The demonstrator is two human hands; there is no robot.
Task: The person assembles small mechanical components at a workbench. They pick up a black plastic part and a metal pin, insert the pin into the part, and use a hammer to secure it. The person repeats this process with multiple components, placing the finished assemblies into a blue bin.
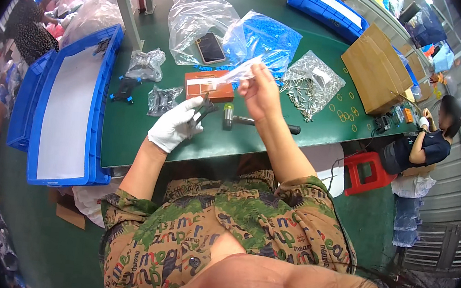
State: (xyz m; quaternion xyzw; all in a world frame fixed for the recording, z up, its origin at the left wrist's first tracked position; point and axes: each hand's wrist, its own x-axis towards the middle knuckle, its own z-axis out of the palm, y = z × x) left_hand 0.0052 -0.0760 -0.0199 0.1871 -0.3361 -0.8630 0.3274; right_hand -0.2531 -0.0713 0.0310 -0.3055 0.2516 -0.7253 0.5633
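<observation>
A white glove covers my left hand (pixel 173 127), which is closed on a dark, forked plastic part (pixel 205 106) over the near half of the green table. My bare right hand (pixel 263 98) pinches a small clear plastic bag (pixel 240 73) just beyond it. Beneath the bag lies an orange-brown box (pixel 223 92). A mallet (pixel 228 117) with a yellow-green face rests between my hands, its black handle passing under my right wrist. To the left are two small bags of dark parts (pixel 146 64) and a black piece with blue ends (pixel 126 89).
A phone (pixel 211 48) lies on clear plastic, beside a bag of blue pieces (pixel 272 36). Right of it are a bag of metal pins (pixel 304 95), scattered yellow rings (pixel 347 116) and a cardboard box (pixel 376 69). Blue trays (pixel 107 131) stand left. A co-worker (pixel 419 141) sits right.
</observation>
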